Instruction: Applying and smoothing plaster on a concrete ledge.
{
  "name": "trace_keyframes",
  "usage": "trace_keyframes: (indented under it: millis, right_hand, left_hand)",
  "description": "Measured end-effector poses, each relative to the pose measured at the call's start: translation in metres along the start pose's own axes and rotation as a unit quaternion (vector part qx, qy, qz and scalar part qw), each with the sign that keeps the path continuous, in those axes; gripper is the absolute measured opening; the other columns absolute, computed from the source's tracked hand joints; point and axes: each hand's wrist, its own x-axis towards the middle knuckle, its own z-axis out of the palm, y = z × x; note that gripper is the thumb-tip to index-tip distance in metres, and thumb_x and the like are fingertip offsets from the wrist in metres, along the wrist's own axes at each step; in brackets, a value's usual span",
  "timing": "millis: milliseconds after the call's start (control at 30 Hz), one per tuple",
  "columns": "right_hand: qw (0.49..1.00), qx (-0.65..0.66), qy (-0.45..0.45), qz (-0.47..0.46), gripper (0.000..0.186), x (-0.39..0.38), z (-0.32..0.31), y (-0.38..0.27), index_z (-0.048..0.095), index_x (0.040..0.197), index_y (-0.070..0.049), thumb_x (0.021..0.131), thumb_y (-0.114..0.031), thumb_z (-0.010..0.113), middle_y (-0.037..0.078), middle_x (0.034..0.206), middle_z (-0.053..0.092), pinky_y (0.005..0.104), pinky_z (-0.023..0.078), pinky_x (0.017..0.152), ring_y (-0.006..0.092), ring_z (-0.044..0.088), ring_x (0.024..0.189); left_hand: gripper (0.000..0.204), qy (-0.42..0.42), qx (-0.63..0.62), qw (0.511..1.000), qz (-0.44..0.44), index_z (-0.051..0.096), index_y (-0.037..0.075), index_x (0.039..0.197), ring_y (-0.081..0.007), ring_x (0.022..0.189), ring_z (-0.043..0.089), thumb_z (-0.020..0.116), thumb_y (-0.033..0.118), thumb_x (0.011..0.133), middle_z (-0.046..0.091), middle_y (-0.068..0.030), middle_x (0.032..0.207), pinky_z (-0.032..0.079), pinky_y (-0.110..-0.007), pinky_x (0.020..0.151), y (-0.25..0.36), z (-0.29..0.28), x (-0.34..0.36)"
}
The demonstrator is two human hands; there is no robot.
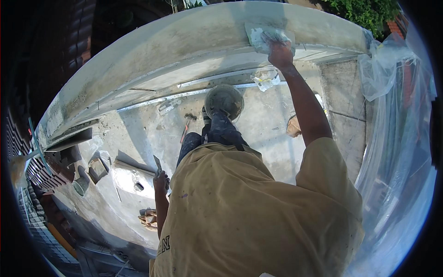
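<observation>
Two hands in view, both busy. Right hand (280, 51) is stretched up and away from me, pressing a wad of clear plastic sheet (268, 38) flat against the top of the long grey concrete wall (152, 51); fingers look spread over the wad, palm down, so it is closed on the plastic rather than loose. Left hand (160, 180) hangs low by my hip, wrapped around the handle of a small trowel (157, 163) whose blade points up and away; grip is narrow, fully round the handle. Below the wall a thin metal strip (184, 94) runs along its foot, and a second crumpled bit of plastic (264, 79) lies near it, just under the right forearm. A round bucket (224, 100) with grey mix stands on the concrete floor (263, 120) right in front of my boot, between the two arms. A hammer (187, 125) with a red handle lies on the floor just left of the bucket. Further left, near the left hand, a pale board (131, 177) and some rubble chunks (94, 168) sit by the wall's end. A big clear plastic curtain (397, 138) hangs on the right side, well apart from both hands. My yellow shirt (249, 212) fills the lower middle.
</observation>
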Motion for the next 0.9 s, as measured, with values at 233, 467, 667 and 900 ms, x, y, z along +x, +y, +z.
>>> trace_keyframes:
  millis: [233, 467, 667, 900]
  right_hand:
    - [0.998, 0.002, -0.058, -0.003, 0.053, -0.012, 0.003, -0.015, 0.053, 0.125, -0.022, 0.074, -0.006, 0.05, 0.007, 0.126, 0.055, 0.0502, 0.034, 0.096, 0.027, 0.051, 0.117]
    - [0.967, 0.007, -0.101, 0.235, 0.065, -0.032, -0.019, 0.128, 0.043, 0.135, -0.022, 0.072, -0.012, 0.053, 0.012, 0.113, 0.062, 0.0529, 0.036, 0.092, 0.0315, 0.06, 0.103]
    - [0.989, 0.036, 0.073, -0.124, 0.057, -0.046, 0.006, 0.09, 0.047, 0.131, -0.022, 0.076, -0.008, 0.048, 0.005, 0.122, 0.059, 0.0484, 0.029, 0.102, 0.0261, 0.053, 0.114]
    - [0.987, 0.022, -0.069, 0.142, 0.055, -0.05, -0.003, 0.199, 0.044, 0.133, -0.022, 0.079, -0.01, 0.047, 0.006, 0.131, 0.051, 0.0531, 0.029, 0.099, 0.0288, 0.051, 0.116]
  left_hand:
    - [0.024, 0.032, -0.099, 0.995, -0.006, 0.051, 0.011, 0.11, -0.0095, 0.048, 0.048, 0.053, 0.019, 0.088, 0.049, -0.001, 0.068, 0.04, -0.024, 0.037, -0.038, 0.023, -0.007]
    - [0.028, 0.046, -0.102, 0.993, -0.028, 0.049, 0.011, 0.116, -0.01, 0.046, 0.047, 0.052, 0.019, 0.089, 0.049, -0.002, 0.067, 0.036, -0.024, 0.033, -0.081, 0.086, -0.07]
    - [0.012, 0.0, 0.103, 0.983, -0.149, 0.049, 0.012, 0.098, -0.0121, 0.04, 0.046, 0.049, 0.01, 0.086, 0.044, -0.0007, 0.057, 0.034, -0.027, 0.03, -0.138, 0.134, -0.085]
    - [0.022, 0.002, 0.039, 0.997, -0.073, 0.05, 0.011, 0.11, -0.0112, 0.043, 0.048, 0.051, 0.013, 0.087, 0.046, -0.0005, 0.062, 0.034, -0.025, 0.031, -0.077, 0.184, -0.079]
